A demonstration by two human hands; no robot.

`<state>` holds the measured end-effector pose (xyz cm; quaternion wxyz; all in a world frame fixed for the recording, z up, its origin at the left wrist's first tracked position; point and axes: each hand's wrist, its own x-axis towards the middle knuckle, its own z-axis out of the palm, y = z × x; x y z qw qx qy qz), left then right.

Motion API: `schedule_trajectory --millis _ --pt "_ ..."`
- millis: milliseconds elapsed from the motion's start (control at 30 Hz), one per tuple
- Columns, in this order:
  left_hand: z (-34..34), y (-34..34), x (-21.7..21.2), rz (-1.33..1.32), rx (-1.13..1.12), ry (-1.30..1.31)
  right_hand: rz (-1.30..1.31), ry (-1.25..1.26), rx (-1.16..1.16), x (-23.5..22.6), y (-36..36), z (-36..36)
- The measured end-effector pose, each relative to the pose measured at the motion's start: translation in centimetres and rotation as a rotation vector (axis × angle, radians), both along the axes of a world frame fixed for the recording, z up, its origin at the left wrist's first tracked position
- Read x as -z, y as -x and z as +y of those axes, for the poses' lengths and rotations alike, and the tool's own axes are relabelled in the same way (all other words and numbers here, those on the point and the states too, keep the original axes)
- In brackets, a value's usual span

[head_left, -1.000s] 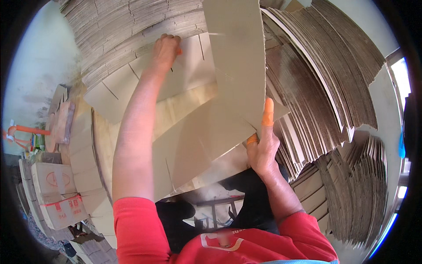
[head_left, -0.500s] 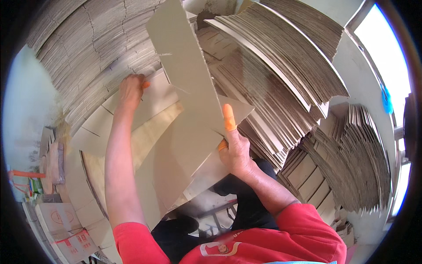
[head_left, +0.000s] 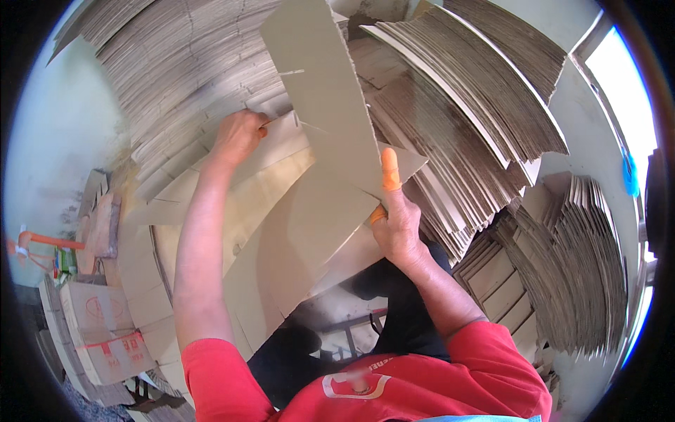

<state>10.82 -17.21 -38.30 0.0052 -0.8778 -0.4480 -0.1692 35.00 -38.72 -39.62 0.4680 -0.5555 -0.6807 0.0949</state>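
A large flat grey-tan cardboard sheet (head_left: pixel 330 105), with a few short slits, stands tilted in front of me. My right hand (head_left: pixel 401 228) grips its right edge, the thumb in an orange finger cot lying along the face. My left hand (head_left: pixel 240 136) is beyond the sheet to the left, fingers curled closed at the edge of another cardboard sheet (head_left: pixel 285 137) by the far pile. An orange cot shows on one of its fingertips; the exact grip is partly hidden. More flat cardboard (head_left: pixel 204 190) lies under my left forearm.
Tall piles of cardboard (head_left: pixel 190 63) rise at the far left, with more stacked cardboard (head_left: pixel 464 91) at the far right and a leaning bundle (head_left: pixel 583 267) at the right. A carton (head_left: pixel 105 309) sits at the lower left. A bright window (head_left: pixel 622 91) is at the right rim.
The view has shifted, so most of the scene sits farther right. My left hand stays closed near the far pile; my right hand keeps its grip on the tilted sheet.
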Motion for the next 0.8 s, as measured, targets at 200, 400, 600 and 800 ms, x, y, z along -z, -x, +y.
schedule_trajectory --millis 200,400,600,800 --pt "-2.4 0.1 -0.2 0.041 0.037 -0.133 0.009 0.034 -0.018 -0.8 0.2 -1.4" --pt "-4.0 0.1 -1.0 0.090 0.072 -0.181 -0.015 0.024 -0.043 -1.6 0.5 -2.2" --pt "-8.2 -1.6 -2.8 -0.155 0.267 -0.218 -0.106 0.144 -0.028 -1.4 0.6 -2.3" --pt "-12.9 -3.6 -4.4 -0.372 0.447 0.008 -0.113 0.347 0.037 -0.5 1.1 -1.8"
